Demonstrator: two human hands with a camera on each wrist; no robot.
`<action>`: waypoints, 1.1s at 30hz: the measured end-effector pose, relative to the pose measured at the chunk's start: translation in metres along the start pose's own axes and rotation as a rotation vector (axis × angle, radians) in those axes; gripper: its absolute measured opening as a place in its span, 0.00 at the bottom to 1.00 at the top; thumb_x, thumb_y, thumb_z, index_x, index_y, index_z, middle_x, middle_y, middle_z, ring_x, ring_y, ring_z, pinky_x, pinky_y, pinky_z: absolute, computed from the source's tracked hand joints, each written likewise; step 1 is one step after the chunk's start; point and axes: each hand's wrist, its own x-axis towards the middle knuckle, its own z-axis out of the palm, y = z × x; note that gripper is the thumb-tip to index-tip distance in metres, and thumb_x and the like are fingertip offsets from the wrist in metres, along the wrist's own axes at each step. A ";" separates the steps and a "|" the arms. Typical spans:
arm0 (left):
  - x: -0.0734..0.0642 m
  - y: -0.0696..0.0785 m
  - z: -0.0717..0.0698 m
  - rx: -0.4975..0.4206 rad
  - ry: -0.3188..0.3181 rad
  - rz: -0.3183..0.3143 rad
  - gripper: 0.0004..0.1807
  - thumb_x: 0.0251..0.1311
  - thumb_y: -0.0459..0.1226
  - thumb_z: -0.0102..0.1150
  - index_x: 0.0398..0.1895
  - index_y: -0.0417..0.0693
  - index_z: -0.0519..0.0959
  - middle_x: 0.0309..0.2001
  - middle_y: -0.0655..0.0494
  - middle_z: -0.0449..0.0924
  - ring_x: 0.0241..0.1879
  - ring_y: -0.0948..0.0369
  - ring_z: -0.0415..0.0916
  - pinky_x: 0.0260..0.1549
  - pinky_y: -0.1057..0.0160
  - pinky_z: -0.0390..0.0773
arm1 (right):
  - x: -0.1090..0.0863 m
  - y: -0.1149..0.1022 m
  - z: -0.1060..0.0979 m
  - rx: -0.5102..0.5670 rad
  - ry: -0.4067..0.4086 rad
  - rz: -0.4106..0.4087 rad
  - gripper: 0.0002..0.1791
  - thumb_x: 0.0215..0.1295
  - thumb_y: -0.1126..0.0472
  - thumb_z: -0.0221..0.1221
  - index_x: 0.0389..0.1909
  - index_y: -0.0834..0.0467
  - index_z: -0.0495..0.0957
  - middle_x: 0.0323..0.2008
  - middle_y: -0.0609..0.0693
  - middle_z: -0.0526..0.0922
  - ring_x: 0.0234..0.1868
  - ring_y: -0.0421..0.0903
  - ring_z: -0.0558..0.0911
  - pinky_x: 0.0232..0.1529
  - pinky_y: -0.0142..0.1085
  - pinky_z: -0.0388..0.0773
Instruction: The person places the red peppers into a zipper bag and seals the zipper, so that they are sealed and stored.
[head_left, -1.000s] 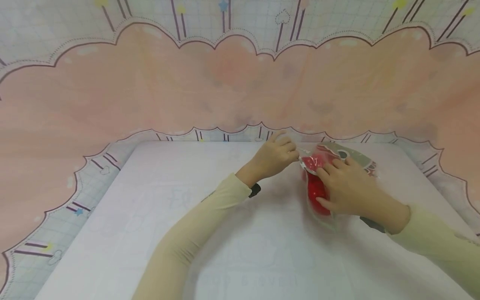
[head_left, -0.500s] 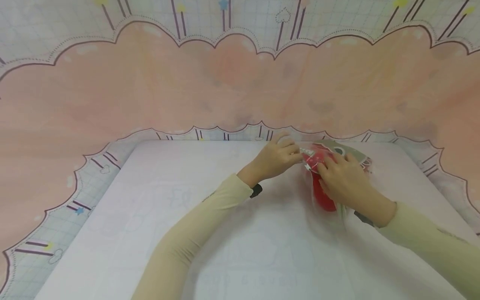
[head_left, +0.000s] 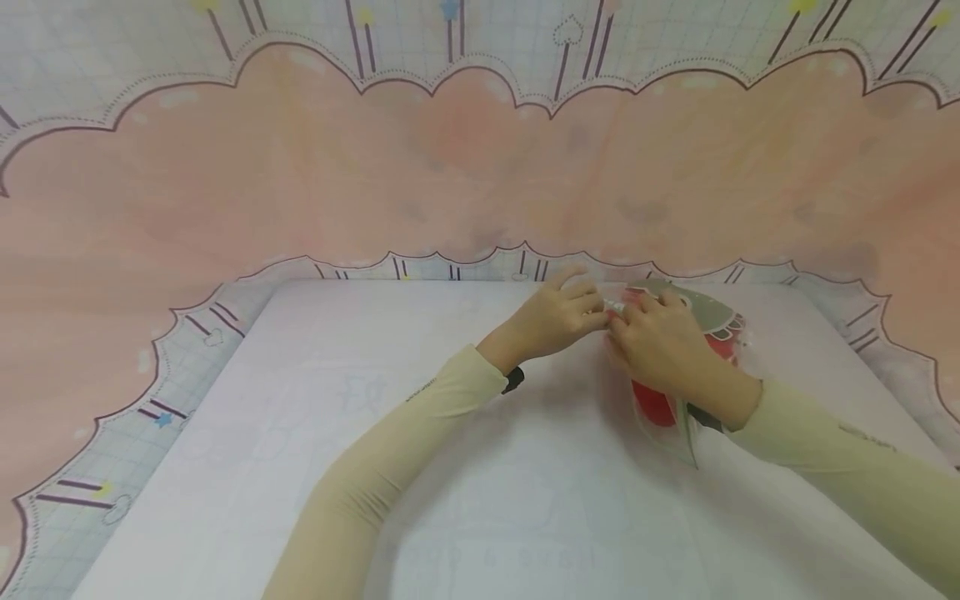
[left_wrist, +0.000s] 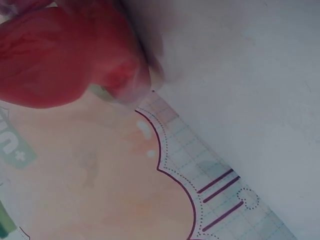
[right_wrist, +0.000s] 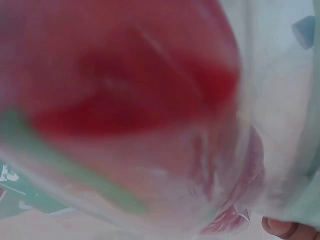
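Note:
A clear plastic bag (head_left: 708,310) with green printing stands tilted near the table's far edge, right of centre in the head view. Red, rounded contents (head_left: 654,406) show through its lower part. At its upper left corner, my left hand (head_left: 551,321) pinches the edge. My right hand (head_left: 663,346) lies across the bag's front, its fingertips pinching the same top edge close to the left hand's fingers. Up close in the left wrist view, the red contents (left_wrist: 45,60) look smooth. In the right wrist view they are blurred behind the plastic, with a fingertip (right_wrist: 279,227) at lower right.
A white table (head_left: 315,467) spreads under both arms, with faint print on it. Behind it hangs a pink curtain (head_left: 420,175) with a scalloped border, which also runs down the table's sides. A dark strap (head_left: 513,380) shows at the left wrist.
My right hand has slid leftward along the bag's top to meet the left hand. The left hand has barely moved. More of the bag's green right side now shows.

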 end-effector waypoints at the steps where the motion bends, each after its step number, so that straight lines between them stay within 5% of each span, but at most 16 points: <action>1: -0.001 -0.001 0.000 -0.005 -0.002 0.007 0.08 0.61 0.43 0.55 0.29 0.57 0.82 0.30 0.65 0.82 0.38 0.65 0.76 0.62 0.58 0.67 | 0.000 0.000 0.000 -0.010 -0.013 -0.007 0.12 0.53 0.56 0.60 0.26 0.63 0.80 0.20 0.55 0.79 0.26 0.55 0.78 0.25 0.42 0.69; 6: -0.006 -0.005 0.003 -0.011 -0.036 0.044 0.08 0.63 0.39 0.53 0.31 0.56 0.81 0.32 0.63 0.81 0.41 0.63 0.76 0.63 0.58 0.66 | 0.000 -0.003 -0.001 -0.021 -0.011 -0.014 0.13 0.51 0.56 0.64 0.20 0.63 0.78 0.17 0.54 0.77 0.23 0.54 0.76 0.25 0.42 0.70; 11: -0.015 -0.013 0.008 -0.073 -0.119 0.030 0.07 0.65 0.35 0.51 0.35 0.54 0.80 0.35 0.61 0.80 0.44 0.62 0.76 0.65 0.58 0.65 | -0.005 -0.006 -0.005 -0.017 -0.103 -0.003 0.14 0.49 0.56 0.67 0.19 0.62 0.77 0.18 0.56 0.79 0.24 0.54 0.77 0.29 0.44 0.72; 18: -0.030 -0.027 0.015 -0.153 -0.322 -0.043 0.10 0.67 0.33 0.47 0.43 0.55 0.76 0.39 0.56 0.78 0.47 0.61 0.75 0.61 0.55 0.70 | -0.014 -0.010 -0.011 0.001 -0.219 0.002 0.12 0.49 0.57 0.67 0.19 0.60 0.78 0.20 0.56 0.81 0.24 0.53 0.77 0.30 0.44 0.75; 33: -0.043 -0.046 0.029 -0.210 -0.533 -0.182 0.12 0.68 0.31 0.44 0.49 0.52 0.73 0.47 0.53 0.76 0.53 0.56 0.73 0.62 0.52 0.68 | -0.031 -0.021 -0.016 0.038 -0.123 -0.039 0.16 0.42 0.58 0.67 0.10 0.60 0.71 0.12 0.52 0.73 0.15 0.47 0.66 0.20 0.36 0.64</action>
